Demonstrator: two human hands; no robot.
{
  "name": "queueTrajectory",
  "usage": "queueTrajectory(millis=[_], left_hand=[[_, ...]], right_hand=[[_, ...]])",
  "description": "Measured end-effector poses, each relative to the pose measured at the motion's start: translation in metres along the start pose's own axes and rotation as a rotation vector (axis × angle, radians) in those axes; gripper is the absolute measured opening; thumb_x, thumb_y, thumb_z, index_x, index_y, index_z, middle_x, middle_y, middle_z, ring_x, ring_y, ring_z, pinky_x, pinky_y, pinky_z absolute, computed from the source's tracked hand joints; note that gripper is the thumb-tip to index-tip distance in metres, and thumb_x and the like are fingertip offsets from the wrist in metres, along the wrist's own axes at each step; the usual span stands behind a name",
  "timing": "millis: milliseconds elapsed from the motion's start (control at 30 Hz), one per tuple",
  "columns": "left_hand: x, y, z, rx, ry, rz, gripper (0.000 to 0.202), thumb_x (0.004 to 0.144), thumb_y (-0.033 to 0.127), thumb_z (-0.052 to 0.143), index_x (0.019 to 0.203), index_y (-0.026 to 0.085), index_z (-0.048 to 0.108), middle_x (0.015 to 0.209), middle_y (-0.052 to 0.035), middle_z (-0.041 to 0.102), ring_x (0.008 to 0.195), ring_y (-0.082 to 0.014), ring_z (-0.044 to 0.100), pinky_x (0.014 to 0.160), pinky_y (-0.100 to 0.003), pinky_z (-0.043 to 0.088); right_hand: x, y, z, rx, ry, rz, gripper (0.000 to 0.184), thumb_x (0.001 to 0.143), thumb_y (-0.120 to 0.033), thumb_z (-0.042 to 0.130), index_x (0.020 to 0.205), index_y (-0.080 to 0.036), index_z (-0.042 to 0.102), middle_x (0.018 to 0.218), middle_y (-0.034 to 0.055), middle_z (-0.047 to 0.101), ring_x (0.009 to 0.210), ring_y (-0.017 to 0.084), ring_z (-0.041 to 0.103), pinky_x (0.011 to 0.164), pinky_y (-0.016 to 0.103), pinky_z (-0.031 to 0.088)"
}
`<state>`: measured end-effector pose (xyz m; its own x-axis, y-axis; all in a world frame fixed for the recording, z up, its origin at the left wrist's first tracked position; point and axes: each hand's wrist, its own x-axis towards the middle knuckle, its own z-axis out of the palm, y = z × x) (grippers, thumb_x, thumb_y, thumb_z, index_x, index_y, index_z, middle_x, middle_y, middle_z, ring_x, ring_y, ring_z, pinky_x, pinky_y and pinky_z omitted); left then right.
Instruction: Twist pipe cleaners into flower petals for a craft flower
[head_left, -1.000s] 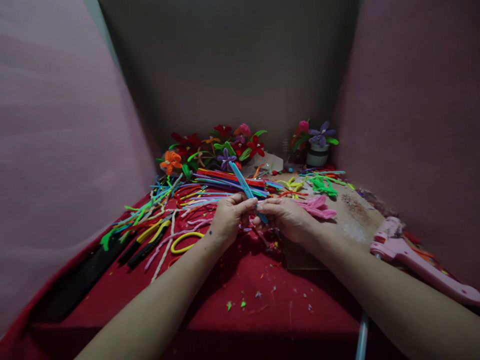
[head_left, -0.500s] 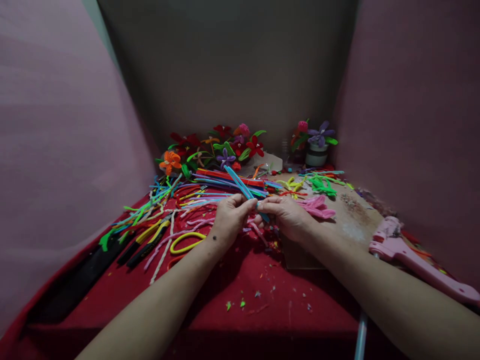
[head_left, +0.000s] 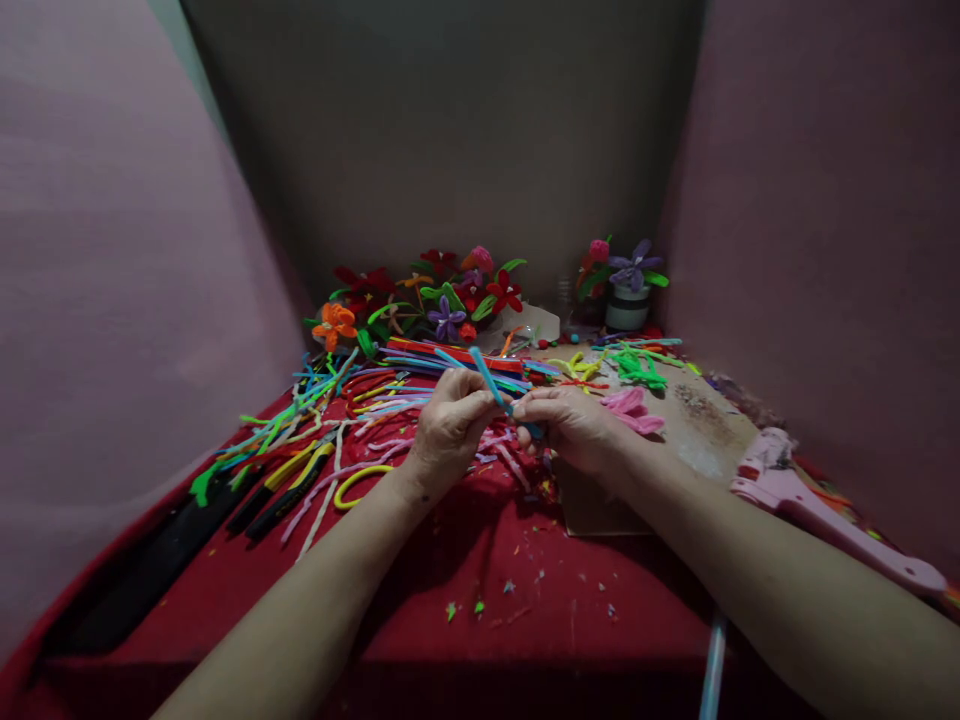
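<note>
Both hands meet over the middle of the table, working on blue pipe cleaners (head_left: 486, 374). My left hand (head_left: 452, 425) is closed around them, its thumb pressed toward the fingers. One blue length sticks up between the hands, and another end pokes out above the left knuckles. My right hand (head_left: 564, 422) pinches the lower part, with a short blue end showing below its fingertips. Just behind the hands lies a bundle of coloured pipe cleaners (head_left: 420, 362). Pink looped pipe cleaners (head_left: 634, 410) rest by the right wrist.
Pliers with yellow-black handles (head_left: 289, 490) and yellow-handled scissors (head_left: 352, 488) lie left. A pink glue gun (head_left: 825, 515) lies right, beside a cardboard sheet (head_left: 697, 440). Pipe-cleaner flowers (head_left: 446, 318) and a small pot (head_left: 628, 308) stand at the back. Scraps dot the red cloth (head_left: 540, 630).
The blue pipe cleaners, held together in line before, now spread apart, with one end tilted left. My left hand has turned and its fingers have curled over. The view has shifted slightly.
</note>
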<state>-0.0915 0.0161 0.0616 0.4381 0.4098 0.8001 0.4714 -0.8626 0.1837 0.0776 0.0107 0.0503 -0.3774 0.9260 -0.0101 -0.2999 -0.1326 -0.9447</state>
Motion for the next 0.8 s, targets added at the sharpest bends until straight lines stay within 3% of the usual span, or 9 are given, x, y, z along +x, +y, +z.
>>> queueTrajectory(millis=[133, 300, 367, 433, 500, 567, 633, 733, 800], left_hand=[[0.004, 0.002, -0.011, 0.274, -0.088, 0.234, 0.012, 0.083, 0.019, 0.054, 0.082, 0.021, 0.065, 0.086, -0.0044, 0.058, 0.083, -0.0169, 0.044, 0.073, -0.03, 0.037], [0.005, 0.007, -0.012, 0.347, -0.284, 0.231, 0.02, 0.088, 0.022, 0.044, 0.077, 0.016, 0.059, 0.078, -0.0058, 0.059, 0.078, -0.018, 0.044, 0.075, -0.035, 0.033], [0.006, 0.008, -0.01, 0.279, -0.335, 0.106, 0.022, 0.087, 0.021, 0.042, 0.071, 0.015, 0.056, 0.073, -0.0057, 0.057, 0.074, -0.0177, 0.044, 0.071, -0.034, 0.033], [0.006, 0.01, -0.01, 0.116, -0.379, -0.13, 0.019, 0.084, 0.021, 0.044, 0.068, 0.015, 0.054, 0.069, -0.0041, 0.054, 0.068, -0.0163, 0.044, 0.066, -0.032, 0.034], [0.007, 0.01, -0.011, -0.18, -0.437, -0.447, 0.017, 0.079, 0.025, 0.048, 0.066, 0.015, 0.053, 0.063, -0.0015, 0.051, 0.06, -0.0137, 0.042, 0.059, -0.028, 0.033], [0.006, 0.009, -0.012, -0.542, -0.474, -0.765, 0.019, 0.074, 0.03, 0.053, 0.063, 0.015, 0.053, 0.057, 0.0002, 0.048, 0.052, -0.0111, 0.039, 0.052, -0.026, 0.031], [0.005, 0.007, -0.011, -0.883, -0.47, -0.986, 0.018, 0.068, 0.029, 0.059, 0.061, 0.014, 0.054, 0.054, 0.0006, 0.046, 0.048, -0.0094, 0.037, 0.049, -0.025, 0.029], [0.002, 0.003, -0.008, -1.198, -0.436, -1.113, 0.012, 0.063, 0.023, 0.061, 0.059, 0.013, 0.056, 0.052, 0.001, 0.043, 0.045, -0.0078, 0.034, 0.047, -0.024, 0.028], [0.002, 0.002, -0.008, -1.232, -0.416, -1.097, 0.01, 0.064, 0.022, 0.062, 0.063, 0.013, 0.059, 0.054, 0.0005, 0.045, 0.046, -0.0079, 0.037, 0.048, -0.024, 0.03]], right_hand=[[-0.002, -0.001, 0.0, -0.067, -0.038, 0.001, 0.01, 0.06, -0.02, 0.063, 0.056, -0.013, 0.057, 0.044, 0.0013, 0.059, 0.034, 0.01, 0.048, 0.039, 0.021, 0.038], [-0.006, -0.005, 0.003, -0.203, -0.041, -0.04, 0.009, 0.06, -0.017, 0.06, 0.053, -0.013, 0.057, 0.042, -0.0002, 0.057, 0.035, 0.008, 0.044, 0.039, 0.021, 0.03], [-0.008, -0.006, 0.006, -0.275, -0.022, -0.074, 0.012, 0.061, -0.016, 0.06, 0.05, -0.014, 0.055, 0.041, -0.0014, 0.054, 0.037, 0.008, 0.043, 0.041, 0.021, 0.032], [-0.01, -0.006, 0.009, -0.375, -0.006, -0.104, 0.016, 0.064, -0.019, 0.058, 0.05, -0.014, 0.053, 0.041, -0.0017, 0.052, 0.038, 0.008, 0.043, 0.043, 0.022, 0.033], [-0.013, -0.006, 0.013, -0.534, 0.02, -0.184, 0.017, 0.068, -0.02, 0.055, 0.051, -0.015, 0.053, 0.043, -0.0019, 0.051, 0.041, 0.008, 0.044, 0.045, 0.022, 0.033], [-0.016, -0.005, 0.017, -0.745, 0.064, -0.355, 0.017, 0.071, -0.019, 0.052, 0.054, -0.015, 0.054, 0.046, -0.0022, 0.05, 0.044, 0.008, 0.043, 0.047, 0.022, 0.032], [-0.02, -0.005, 0.019, -0.938, 0.12, -0.548, 0.016, 0.073, -0.016, 0.05, 0.057, -0.016, 0.054, 0.05, -0.0022, 0.05, 0.047, 0.008, 0.043, 0.05, 0.022, 0.032], [-0.023, -0.004, 0.02, -1.097, 0.162, -0.747, 0.015, 0.072, -0.012, 0.05, 0.059, -0.017, 0.053, 0.054, -0.001, 0.051, 0.051, 0.009, 0.045, 0.054, 0.023, 0.033], [-0.023, -0.003, 0.02, -1.108, 0.168, -0.805, 0.015, 0.072, -0.011, 0.05, 0.059, -0.017, 0.053, 0.056, 0.0, 0.053, 0.054, 0.01, 0.046, 0.056, 0.023, 0.034]])
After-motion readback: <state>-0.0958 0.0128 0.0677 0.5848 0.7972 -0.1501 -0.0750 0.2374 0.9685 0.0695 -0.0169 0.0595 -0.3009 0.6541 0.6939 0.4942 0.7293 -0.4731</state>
